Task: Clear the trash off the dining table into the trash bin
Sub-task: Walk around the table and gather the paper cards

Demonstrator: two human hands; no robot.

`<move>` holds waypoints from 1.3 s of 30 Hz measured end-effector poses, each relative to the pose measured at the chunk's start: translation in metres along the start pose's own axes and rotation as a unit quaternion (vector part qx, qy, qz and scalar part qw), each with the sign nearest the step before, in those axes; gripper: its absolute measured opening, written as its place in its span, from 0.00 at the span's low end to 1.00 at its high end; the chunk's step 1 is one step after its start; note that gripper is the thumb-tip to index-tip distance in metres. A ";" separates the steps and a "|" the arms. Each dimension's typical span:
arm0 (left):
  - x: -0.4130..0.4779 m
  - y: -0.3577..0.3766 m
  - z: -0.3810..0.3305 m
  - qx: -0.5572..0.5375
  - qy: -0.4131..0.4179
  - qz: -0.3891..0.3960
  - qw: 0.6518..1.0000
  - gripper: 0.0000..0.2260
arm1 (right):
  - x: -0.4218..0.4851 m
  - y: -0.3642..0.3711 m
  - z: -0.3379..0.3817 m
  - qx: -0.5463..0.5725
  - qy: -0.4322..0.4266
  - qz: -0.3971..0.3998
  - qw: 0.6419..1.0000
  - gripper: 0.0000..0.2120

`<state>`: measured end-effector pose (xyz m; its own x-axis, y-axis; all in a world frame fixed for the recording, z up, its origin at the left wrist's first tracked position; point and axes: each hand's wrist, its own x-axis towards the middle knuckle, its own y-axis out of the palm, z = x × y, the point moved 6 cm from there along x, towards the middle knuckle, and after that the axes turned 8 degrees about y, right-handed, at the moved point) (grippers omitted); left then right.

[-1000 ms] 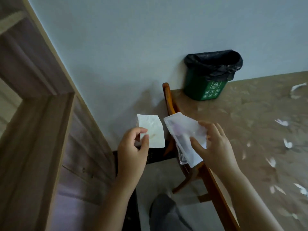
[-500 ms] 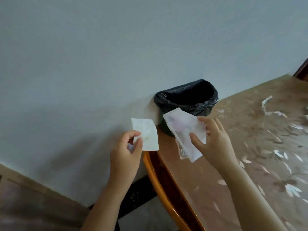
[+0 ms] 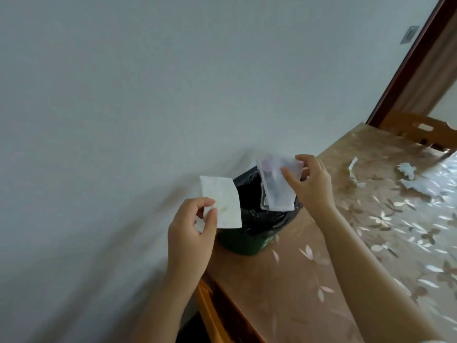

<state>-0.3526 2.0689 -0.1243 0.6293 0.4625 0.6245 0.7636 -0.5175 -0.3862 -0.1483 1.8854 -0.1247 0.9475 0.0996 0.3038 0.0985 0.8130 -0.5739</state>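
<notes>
Head view: the left grip [image 3: 190,229] pinches the lower corner of a white paper scrap [image 3: 222,206] between thumb and forefinger. The scrap stands up and to the right of that grip, overlapping the left edge of the trash bin [image 3: 247,241]. The right grip [image 3: 310,185] clasps a clear plastic wrapper [image 3: 277,189] near its top, and the wrapper hangs down to its left, above the bin's black liner. The bin stands on the surface [image 3: 309,293]. Torn paper bits [image 3: 408,169] lie well right of the right grip.

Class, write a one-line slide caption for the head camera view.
Left hand pinches a white paper, right hand holds a clear wrapper over the black-lined green bin on the table.
</notes>
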 end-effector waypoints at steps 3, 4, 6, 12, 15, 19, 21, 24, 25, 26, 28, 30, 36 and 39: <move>0.015 0.004 0.010 -0.008 0.009 0.007 1.000 0.06 | 0.013 0.018 -0.006 -0.015 0.047 -0.025 0.998 0.21; 0.019 0.006 0.015 -0.011 0.006 0.010 1.000 0.06 | 0.015 0.022 -0.008 -0.015 0.063 -0.039 0.997 0.21; 0.025 0.009 0.024 -0.015 0.004 0.016 1.000 0.05 | 0.018 0.027 -0.014 -0.023 0.093 -0.074 0.993 0.19; 0.036 0.023 0.035 -0.038 0.000 0.034 0.999 0.06 | 0.016 0.031 -0.028 -0.086 0.133 -0.107 0.982 0.16; 0.041 0.036 0.034 -0.050 0.017 0.051 0.997 0.06 | 0.007 0.029 -0.031 -0.107 0.103 -0.082 0.986 0.15; 0.047 0.058 0.032 -0.080 0.041 0.078 0.993 0.07 | -0.013 0.018 -0.035 -0.136 0.074 -0.074 0.985 0.16; 0.052 0.073 0.034 -0.092 0.044 0.097 0.990 0.07 | -0.025 0.011 -0.035 -0.154 0.058 -0.077 0.983 0.16; 0.058 0.099 0.039 -0.101 0.037 0.133 0.985 0.07 | -0.043 0.001 -0.037 -0.173 0.057 -0.083 0.980 0.15; 0.061 0.107 0.040 -0.099 0.039 0.145 0.984 0.06 | -0.049 -0.002 -0.038 -0.177 0.061 -0.083 0.979 0.15; 0.064 0.115 0.040 -0.098 0.043 0.157 0.982 0.06 | -0.054 -0.004 -0.039 -0.181 0.067 -0.082 0.978 0.15; 0.069 0.131 0.041 -0.096 0.049 0.190 0.976 0.05 | -0.063 -0.008 -0.040 -0.188 0.075 -0.078 0.976 0.14; 0.070 0.146 0.042 -0.082 0.049 0.240 0.966 0.07 | -0.072 -0.012 -0.042 -0.204 0.058 -0.084 0.974 0.12; 0.058 0.151 0.026 0.007 0.144 0.233 0.962 0.08 | -0.097 -0.024 -0.066 -0.201 0.113 -0.105 0.967 0.14; 0.030 0.154 -0.002 -0.006 0.232 0.232 0.944 0.08 | -0.114 -0.032 -0.078 -0.219 0.137 -0.112 0.960 0.14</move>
<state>-0.2163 2.0022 -0.1635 0.7625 -0.1809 0.6211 0.4173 -0.5961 -0.6859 -0.2359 1.8038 -0.2004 0.9260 -0.2537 0.2796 0.3708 0.4719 -0.7999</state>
